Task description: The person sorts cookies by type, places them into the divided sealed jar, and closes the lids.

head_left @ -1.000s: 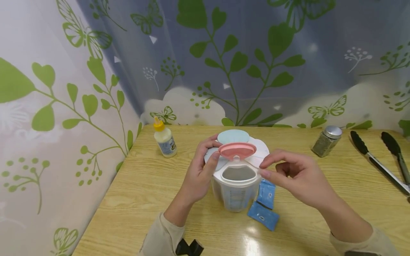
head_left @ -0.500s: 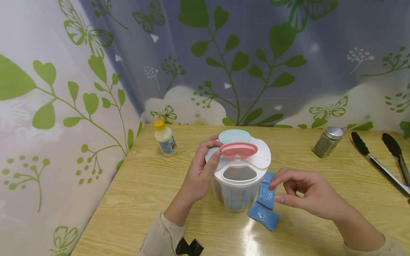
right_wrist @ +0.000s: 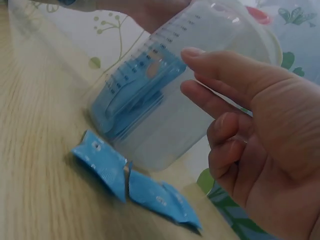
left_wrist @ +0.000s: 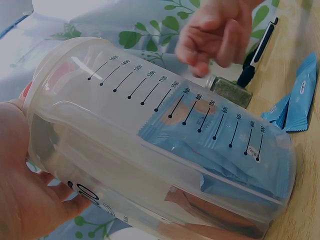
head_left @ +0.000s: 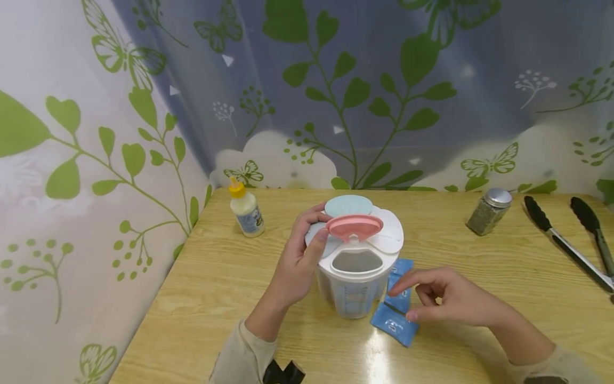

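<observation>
Container [head_left: 356,292] of clear plastic stands upright on the tabletop [head_left: 192,304], in front of the person, its white lid [head_left: 389,234] carrying several flaps. One pink flap [head_left: 356,228] is raised, leaving the front opening uncovered. The left hand [head_left: 296,261] grips the container near its rim, fingers curled against the side and the thumb by the pink flap. Above some blue packets [head_left: 394,324] lying just beside the container, the right hand [head_left: 455,298] hangs in the air, thumb and forefinger moderately apart, the other fingers bent, with nothing in its hold. More blue packets show through the container's measuring marks, and reddish-brown packets [left_wrist: 215,207] lie in a neighbouring compartment. Farther back on the tabletop are a yellow-capped bottle [head_left: 247,214] to the left, and a jar [head_left: 488,213] and black-tipped tongs [head_left: 571,250] to the right.
</observation>
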The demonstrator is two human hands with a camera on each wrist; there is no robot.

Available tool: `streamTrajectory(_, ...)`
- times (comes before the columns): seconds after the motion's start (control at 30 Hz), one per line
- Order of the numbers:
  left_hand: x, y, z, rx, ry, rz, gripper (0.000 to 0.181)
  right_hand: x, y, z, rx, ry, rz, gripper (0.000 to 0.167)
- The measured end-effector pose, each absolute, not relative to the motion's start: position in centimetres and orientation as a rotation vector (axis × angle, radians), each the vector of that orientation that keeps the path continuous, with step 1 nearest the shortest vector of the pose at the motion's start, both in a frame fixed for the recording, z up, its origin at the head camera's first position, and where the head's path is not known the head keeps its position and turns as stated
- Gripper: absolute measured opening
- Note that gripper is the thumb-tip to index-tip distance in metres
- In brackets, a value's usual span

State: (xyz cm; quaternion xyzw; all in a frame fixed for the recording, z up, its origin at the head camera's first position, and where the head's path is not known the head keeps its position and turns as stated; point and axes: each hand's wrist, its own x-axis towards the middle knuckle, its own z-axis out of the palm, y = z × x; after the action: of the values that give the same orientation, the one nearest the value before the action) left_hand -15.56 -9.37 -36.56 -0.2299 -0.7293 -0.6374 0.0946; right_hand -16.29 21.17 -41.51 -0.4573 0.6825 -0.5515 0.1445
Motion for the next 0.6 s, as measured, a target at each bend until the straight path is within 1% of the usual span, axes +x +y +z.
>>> streamTrajectory(0.13,-15.4,-9.4,-36.5,-0.672,-2.167,-1.885,0.024,-16.5,21.0,-42.6,-1.273,1.929,-1.509,0.040)
streamTrajectory(0.3,-15.4,-9.5,-36.5,-0.674,-2.170,-1.870,0.023,-16.5,20.7,-43.7,-1.236,1.853,-1.391,0.041)
streamTrajectory(0.47,-15.4,-9.4,-36.6,-0.680,-2.164,-1.871,0.023,-16.5,20.8,-44.6,-1.302,1.891,-1.283,0.043)
streamTrajectory(0.6,-15.4,-9.4,-36.6,-0.684,-2.158,-1.884,0.024,-16.4,20.9,-44.9,-1.296,1.928,-1.222,0.044)
